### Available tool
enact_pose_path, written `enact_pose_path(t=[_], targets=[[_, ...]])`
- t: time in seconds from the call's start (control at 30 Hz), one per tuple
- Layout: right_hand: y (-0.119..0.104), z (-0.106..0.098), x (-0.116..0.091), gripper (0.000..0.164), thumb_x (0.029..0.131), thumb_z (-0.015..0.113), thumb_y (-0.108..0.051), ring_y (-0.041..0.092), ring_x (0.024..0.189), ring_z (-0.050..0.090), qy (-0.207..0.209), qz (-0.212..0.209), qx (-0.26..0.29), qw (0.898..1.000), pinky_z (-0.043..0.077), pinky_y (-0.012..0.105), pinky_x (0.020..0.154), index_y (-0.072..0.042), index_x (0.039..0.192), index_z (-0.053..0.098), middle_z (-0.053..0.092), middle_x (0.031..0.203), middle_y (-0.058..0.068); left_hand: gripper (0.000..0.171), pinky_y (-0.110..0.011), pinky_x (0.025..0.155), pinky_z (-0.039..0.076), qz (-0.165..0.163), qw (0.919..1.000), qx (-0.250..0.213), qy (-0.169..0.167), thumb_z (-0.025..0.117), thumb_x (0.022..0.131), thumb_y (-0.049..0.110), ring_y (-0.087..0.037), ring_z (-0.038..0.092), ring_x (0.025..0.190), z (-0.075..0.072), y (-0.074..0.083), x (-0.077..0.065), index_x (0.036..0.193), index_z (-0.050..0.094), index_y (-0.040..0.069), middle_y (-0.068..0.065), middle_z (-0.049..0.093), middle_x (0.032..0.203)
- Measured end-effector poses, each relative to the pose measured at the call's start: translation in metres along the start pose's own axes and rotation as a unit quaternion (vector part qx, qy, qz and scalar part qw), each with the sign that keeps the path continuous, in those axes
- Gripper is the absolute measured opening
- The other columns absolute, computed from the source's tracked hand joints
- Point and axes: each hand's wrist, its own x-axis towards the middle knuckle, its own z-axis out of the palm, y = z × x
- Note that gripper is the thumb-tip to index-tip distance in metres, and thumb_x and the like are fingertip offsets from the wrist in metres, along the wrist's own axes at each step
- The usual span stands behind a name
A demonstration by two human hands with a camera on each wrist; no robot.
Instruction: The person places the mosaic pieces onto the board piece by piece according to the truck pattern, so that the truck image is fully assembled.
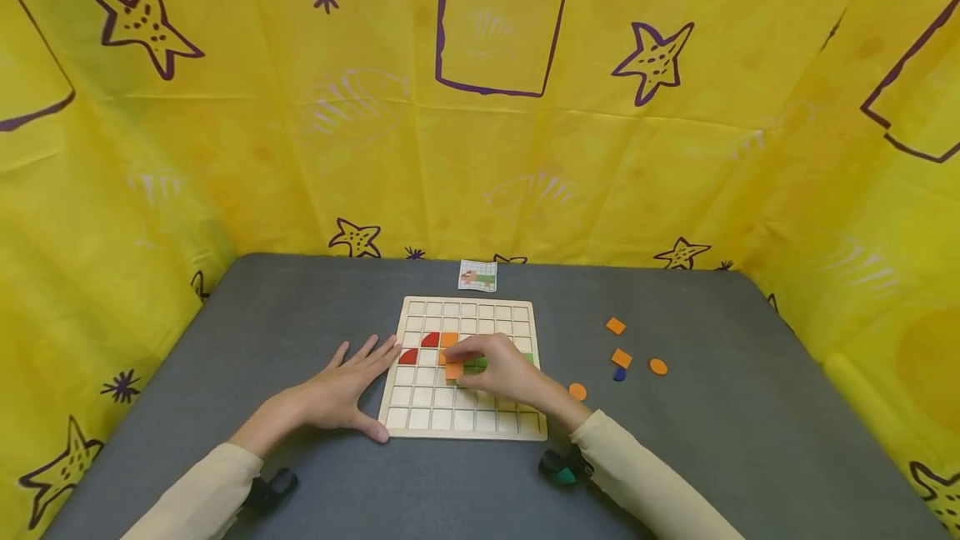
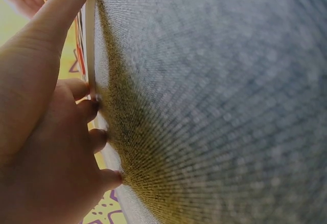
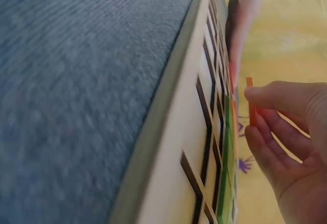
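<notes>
A wooden grid board (image 1: 422, 397) lies on the table. My right hand (image 1: 501, 369) is over its middle, pinching an orange square tile (image 1: 454, 371) between thumb and fingertips. The right wrist view shows this tile (image 3: 251, 104) edge-on, held apart from the board's face. Two red quarter-round tiles (image 1: 431, 340) sit in cells on the board's left, beside an orange tile (image 1: 449, 339). Green tiles (image 1: 476, 364) extend rightward, partly hidden under my right hand. With fingers spread, my left hand (image 1: 341, 390) rests at the board's left edge, its thumb by the near-left corner.
Behind the board lies a small picture card (image 1: 477, 276) with a coloured grid pattern. Loose orange square tiles (image 1: 621, 358), orange round tiles (image 1: 657, 367) and a small blue piece (image 1: 619, 374) lie to the right. A yellow patterned cloth (image 1: 480, 157) surrounds the grey table (image 1: 315, 298).
</notes>
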Motion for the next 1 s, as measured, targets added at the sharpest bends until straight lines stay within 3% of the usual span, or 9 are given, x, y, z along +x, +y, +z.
enact_pose_path(t=[0.23, 0.57, 0.87, 1.0], targets=[[0.001, 0.01, 0.006, 0.033, 0.082, 0.076, -0.001, 0.01, 0.1, 0.065, -0.011, -0.023, -0.035, 0.999, 0.051, 0.025, 0.089, -0.003, 0.115, 0.071, 0.072, 0.11, 0.002, 0.126, -0.07, 0.11, -0.004, -0.002, 1.0, -0.004, -0.001, 0.079, 0.063, 0.065, -0.043, 0.003, 0.148, 0.002, -0.001, 0.001, 0.157, 0.019, 0.006, -0.013, 0.011, 0.164], [-0.008, 0.014, 0.01, 0.029, 0.084, 0.076, -0.007, 0.01, 0.1, 0.064, -0.012, -0.019, -0.118, 0.993, 0.05, 0.025, 0.091, -0.007, 0.113, 0.073, 0.072, 0.109, 0.0, 0.126, -0.069, 0.11, -0.003, 0.004, 1.0, -0.002, 0.005, 0.078, 0.064, 0.066, -0.043, 0.004, 0.148, 0.0, 0.001, 0.0, 0.157, 0.019, 0.006, -0.014, 0.011, 0.163], [-0.01, 0.013, 0.012, 0.026, 0.087, 0.074, -0.008, 0.005, 0.095, 0.064, -0.031, -0.039, -0.126, 0.991, 0.05, 0.02, 0.088, -0.008, 0.112, 0.073, 0.072, 0.106, -0.003, 0.126, -0.07, 0.11, -0.003, 0.006, 0.9999, -0.002, 0.01, 0.079, 0.063, 0.064, -0.044, 0.005, 0.148, -0.004, 0.002, -0.003, 0.156, 0.02, 0.004, -0.015, 0.012, 0.163], [-0.011, 0.003, 0.01, 0.027, 0.087, 0.074, -0.007, 0.01, 0.098, 0.066, -0.036, -0.045, -0.098, 0.993, 0.052, 0.025, 0.089, -0.006, 0.113, 0.072, 0.072, 0.107, 0.0, 0.125, -0.07, 0.109, -0.003, 0.013, 0.9999, -0.004, 0.008, 0.079, 0.064, 0.065, -0.044, 0.005, 0.147, -0.003, 0.003, -0.002, 0.156, 0.019, 0.004, -0.015, 0.012, 0.163]])
